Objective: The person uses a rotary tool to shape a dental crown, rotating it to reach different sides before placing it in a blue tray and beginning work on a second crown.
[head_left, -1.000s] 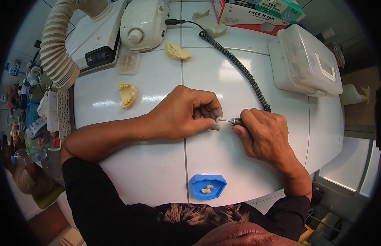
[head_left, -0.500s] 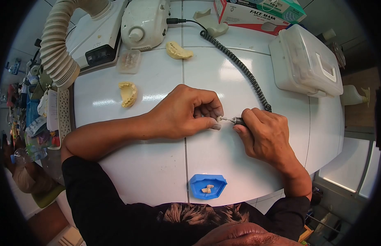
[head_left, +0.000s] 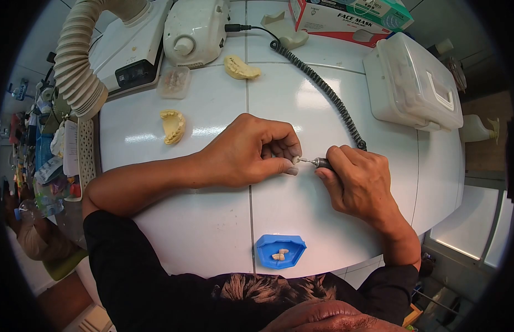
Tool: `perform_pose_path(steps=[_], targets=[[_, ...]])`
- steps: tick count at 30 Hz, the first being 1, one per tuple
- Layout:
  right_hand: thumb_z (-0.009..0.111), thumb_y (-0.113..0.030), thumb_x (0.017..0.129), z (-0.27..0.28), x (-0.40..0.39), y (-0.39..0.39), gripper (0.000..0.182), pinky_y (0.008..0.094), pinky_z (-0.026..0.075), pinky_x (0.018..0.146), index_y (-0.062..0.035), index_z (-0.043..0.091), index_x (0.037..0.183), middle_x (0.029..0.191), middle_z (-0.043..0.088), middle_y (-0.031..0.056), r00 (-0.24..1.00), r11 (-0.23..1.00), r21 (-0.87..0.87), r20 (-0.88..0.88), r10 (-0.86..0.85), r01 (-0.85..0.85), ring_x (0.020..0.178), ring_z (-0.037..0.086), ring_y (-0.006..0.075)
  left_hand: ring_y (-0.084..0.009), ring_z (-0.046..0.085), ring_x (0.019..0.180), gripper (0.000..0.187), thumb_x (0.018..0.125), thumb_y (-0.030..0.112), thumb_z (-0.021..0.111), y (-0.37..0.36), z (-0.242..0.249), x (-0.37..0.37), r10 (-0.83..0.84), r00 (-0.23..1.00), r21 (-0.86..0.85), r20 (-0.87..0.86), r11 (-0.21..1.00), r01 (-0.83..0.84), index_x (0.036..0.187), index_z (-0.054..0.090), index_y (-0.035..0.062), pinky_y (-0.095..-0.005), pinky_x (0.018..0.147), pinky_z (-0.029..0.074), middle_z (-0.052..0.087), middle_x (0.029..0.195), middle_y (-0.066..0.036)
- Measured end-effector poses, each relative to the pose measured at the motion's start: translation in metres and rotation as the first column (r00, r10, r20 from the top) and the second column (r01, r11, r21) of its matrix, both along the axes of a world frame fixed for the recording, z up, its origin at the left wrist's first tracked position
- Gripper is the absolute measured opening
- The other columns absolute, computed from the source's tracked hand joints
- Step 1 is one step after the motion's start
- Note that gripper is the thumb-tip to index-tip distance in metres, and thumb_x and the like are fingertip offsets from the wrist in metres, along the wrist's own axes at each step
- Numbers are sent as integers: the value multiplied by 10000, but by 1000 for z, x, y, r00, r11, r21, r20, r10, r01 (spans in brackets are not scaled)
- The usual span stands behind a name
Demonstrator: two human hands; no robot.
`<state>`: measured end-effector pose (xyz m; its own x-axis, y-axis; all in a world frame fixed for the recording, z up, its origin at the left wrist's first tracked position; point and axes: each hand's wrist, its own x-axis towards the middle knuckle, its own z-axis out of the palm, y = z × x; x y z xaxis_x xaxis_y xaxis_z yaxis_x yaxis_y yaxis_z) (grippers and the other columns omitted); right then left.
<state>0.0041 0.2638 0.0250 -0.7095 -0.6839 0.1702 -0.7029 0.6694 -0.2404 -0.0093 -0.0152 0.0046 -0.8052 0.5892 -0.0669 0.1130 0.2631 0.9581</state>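
Note:
Between the thumb and fingertips of my left hand (head_left: 254,150) is a small whitish piece (head_left: 295,160), mostly hidden by the fingers. My right hand (head_left: 357,180) is wrapped round a dark rotary handpiece (head_left: 324,163), whose thin metal bit reaches the whitish piece. A coiled black cord (head_left: 329,91) runs from behind the right hand to the white control box (head_left: 195,33). Nearer my body, a blue tray (head_left: 267,258) holds small tooth-coloured pieces (head_left: 279,255). Two yellowish dental casts (head_left: 173,126) lie beyond my left forearm, one farther back.
A ribbed hose (head_left: 74,69) hangs at the left beside a white machine (head_left: 124,55). A small clear container (head_left: 174,83) sits near the control box. At the back right are face mask boxes (head_left: 340,25) and a white lidded case (head_left: 406,83). A seated person's arm shows far left.

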Motion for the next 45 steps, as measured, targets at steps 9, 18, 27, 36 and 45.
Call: perform_pose_path(steps=[9,18,27,36,45], targets=[[752,-325,1027,4,-1,1,282,396,457,516,-94,632,917,705,581,41,1000,1000,14,26,1,-2,548,609,255,-124,741,878,191,942,80,828,-1,0,0,-2,1000,-4,-1,1000,2,1106,760,10,-271,738,572,807,987,-68],[761,-320,1019,4,-1,1,276,392,458,516,-95,636,920,708,586,39,1000,1000,17,20,1,-1,549,612,254,-124,743,885,189,946,75,822,0,1,0,-5,1000,-4,-2,1000,5,1110,757,8,-270,740,575,805,994,-67],[765,-322,1018,2,-1,1,285,391,461,517,-95,629,913,711,583,39,1000,1000,13,4,8,-9,552,616,251,-119,735,858,191,938,73,827,-1,-1,0,-6,1000,-9,-11,1000,6,1105,761,9,-269,723,565,805,977,-66],[768,-321,1018,2,-1,0,288,392,462,516,-95,624,911,707,578,40,1000,1000,13,0,7,-7,553,617,251,-111,718,839,200,936,83,845,0,0,0,-8,1000,-5,0,1000,8,1103,764,6,-269,712,554,799,967,-64],[769,-322,1017,2,-1,0,286,391,468,517,-95,629,916,706,580,40,1000,1000,13,3,19,-19,556,626,251,-114,722,843,205,938,93,850,0,0,0,-13,1000,-9,-4,1000,13,1104,765,8,-274,716,557,802,974,-64]])
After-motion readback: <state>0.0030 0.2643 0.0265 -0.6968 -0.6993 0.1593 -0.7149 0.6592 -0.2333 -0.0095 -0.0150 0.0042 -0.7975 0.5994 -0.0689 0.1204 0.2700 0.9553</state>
